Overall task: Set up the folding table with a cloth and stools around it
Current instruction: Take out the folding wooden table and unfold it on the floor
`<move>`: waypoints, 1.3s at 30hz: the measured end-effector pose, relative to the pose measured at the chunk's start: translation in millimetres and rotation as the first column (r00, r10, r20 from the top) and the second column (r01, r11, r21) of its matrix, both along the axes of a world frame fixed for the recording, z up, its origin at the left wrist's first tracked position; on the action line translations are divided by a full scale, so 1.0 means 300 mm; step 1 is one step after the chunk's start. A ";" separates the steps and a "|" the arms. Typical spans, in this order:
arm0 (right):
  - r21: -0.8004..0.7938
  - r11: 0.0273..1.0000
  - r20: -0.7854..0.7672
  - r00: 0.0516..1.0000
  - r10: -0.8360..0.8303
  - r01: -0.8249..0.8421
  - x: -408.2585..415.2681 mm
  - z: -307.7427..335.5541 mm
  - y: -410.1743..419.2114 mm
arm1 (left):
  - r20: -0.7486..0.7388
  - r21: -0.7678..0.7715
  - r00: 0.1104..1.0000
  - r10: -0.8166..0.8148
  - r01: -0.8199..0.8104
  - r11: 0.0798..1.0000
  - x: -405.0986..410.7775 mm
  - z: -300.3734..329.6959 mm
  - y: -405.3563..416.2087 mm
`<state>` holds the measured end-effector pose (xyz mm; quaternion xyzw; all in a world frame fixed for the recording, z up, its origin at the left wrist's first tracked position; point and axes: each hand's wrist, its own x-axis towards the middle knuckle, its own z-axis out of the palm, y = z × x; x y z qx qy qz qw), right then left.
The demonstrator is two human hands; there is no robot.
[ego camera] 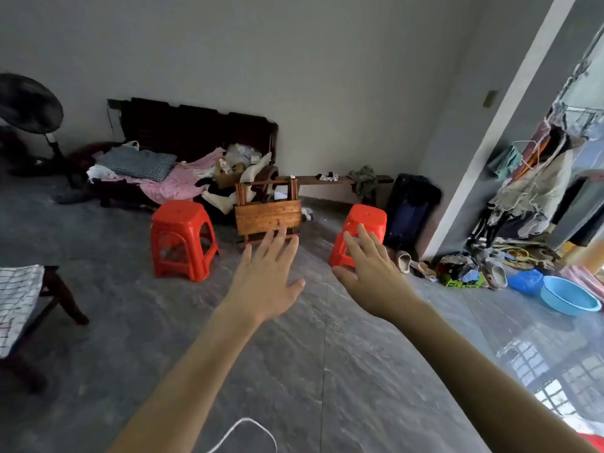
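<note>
The floor (pixel 130 322) is grey, glossy stone-look tile, and near the lower right it mirrors a barred window. Plain pale walls (pixel 294 60) close the room, and a white-edged pillar (pixel 510 125) on the right marks an opening to a side area hung with clothes (pixel 536 184).

The folded table (pixel 268 214), wooden, stands on edge on the floor near the far wall, its top facing the camera and its legs sticking up behind. A red stool (pixel 181 238) stands to its left, another stool (pixel 362 230) to its right, both upright and apart from it. A checked cloth (pixel 16 305) lies on a dark wooden worktop (pixel 58 289) at the left edge.

Both arms reach forward in mid-air. The left hand (pixel 264 282) has its fingers (pixel 277 243) spread wide and straight, holding nothing; in the view it overlaps the table's lower edge, and I cannot tell whether it touches. The right hand (pixel 372 276) is likewise spread and empty, in front of the right stool.

Behind the table a dark sofa (pixel 196 132) carries heaped laundry (pixel 157 174), with a low bench (pixel 343 180) beside it and a dark suitcase (pixel 408 207) by the pillar. A fan (pixel 29 103) stands far left. Shoes (pixel 490 273) and a blue basin (pixel 568 295) lie at right
</note>
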<state>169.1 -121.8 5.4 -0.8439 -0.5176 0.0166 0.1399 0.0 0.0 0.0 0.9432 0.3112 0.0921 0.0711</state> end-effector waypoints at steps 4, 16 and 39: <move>-0.027 0.999 0.041 0.999 -0.034 0.035 0.047 -0.037 0.087 | -0.023 0.027 1.000 0.021 -0.020 0.999 0.047 -0.020 0.110; -0.128 0.991 0.047 0.998 -0.042 0.048 0.369 -0.176 0.344 | -0.114 -0.026 0.993 -0.012 0.009 1.000 0.392 -0.128 0.398; -0.138 0.990 -0.049 0.999 0.018 -0.025 1.206 -0.235 1.024 | -0.165 -0.038 0.983 0.075 -0.083 0.996 1.170 -0.167 0.996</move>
